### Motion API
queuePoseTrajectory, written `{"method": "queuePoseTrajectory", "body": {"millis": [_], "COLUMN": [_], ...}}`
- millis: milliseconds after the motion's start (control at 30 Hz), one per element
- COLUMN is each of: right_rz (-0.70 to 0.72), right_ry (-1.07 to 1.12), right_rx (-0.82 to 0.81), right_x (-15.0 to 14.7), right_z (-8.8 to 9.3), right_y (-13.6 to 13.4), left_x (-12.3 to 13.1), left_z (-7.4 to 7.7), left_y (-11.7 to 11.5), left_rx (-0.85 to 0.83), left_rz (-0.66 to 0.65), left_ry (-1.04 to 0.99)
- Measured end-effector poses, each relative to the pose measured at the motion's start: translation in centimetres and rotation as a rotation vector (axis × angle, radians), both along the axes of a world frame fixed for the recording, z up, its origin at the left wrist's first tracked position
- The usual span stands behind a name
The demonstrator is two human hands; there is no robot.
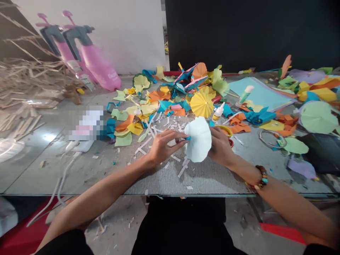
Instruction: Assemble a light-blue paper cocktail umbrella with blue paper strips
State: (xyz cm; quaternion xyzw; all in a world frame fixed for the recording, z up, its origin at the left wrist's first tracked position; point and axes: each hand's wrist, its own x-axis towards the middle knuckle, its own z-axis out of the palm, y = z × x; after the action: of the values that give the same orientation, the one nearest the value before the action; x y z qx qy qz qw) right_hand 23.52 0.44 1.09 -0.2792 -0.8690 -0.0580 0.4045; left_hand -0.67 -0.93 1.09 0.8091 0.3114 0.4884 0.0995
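A pale blue, scallop-edged paper disc [198, 141] with faint folds is held up above the table. My left hand [166, 144] comes from the left, thumb and forefinger pinched on a small bright blue paper piece [188, 138] against the disc's face. Behind the disc's right side, my right hand [221, 147] grips it; its fingertips are hidden. Thin white paper strips [183, 168] lie beneath the hands. Just beyond are a small white glue bottle [218, 112] with a yellow label and a yellow pleated paper disc [203, 102].
Colourful paper scraps [151, 95] spread across the table's back. A glue stick [245, 94] lies on blue sheets [262, 92]. Pink spray bottles [98, 63] and thin wooden sticks [23, 85] occupy the left, near a white power bank [82, 145] with cables. A wire coil [272, 138] lies right.
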Motion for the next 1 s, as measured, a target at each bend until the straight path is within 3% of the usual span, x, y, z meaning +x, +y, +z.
{"method": "queuePoseTrajectory", "body": {"millis": [300, 600, 1000], "right_rz": [0.034, 0.076, 0.125], "right_ry": [0.009, 0.025, 0.033], "right_rx": [-0.120, -0.022, -0.068], "right_x": [-0.29, -0.28, -0.42], "right_z": [-0.52, -0.25, -0.12], "right_y": [-0.45, -0.14, -0.33], "left_x": [0.12, 0.09, 0.20], "left_z": [-0.09, 0.16, 0.03], "left_y": [0.08, -0.05, -0.27], "left_rx": [-0.015, 0.063, 0.069], "left_rz": [-0.036, -0.051, -0.034], "left_ry": [0.000, 0.046, 0.082]}}
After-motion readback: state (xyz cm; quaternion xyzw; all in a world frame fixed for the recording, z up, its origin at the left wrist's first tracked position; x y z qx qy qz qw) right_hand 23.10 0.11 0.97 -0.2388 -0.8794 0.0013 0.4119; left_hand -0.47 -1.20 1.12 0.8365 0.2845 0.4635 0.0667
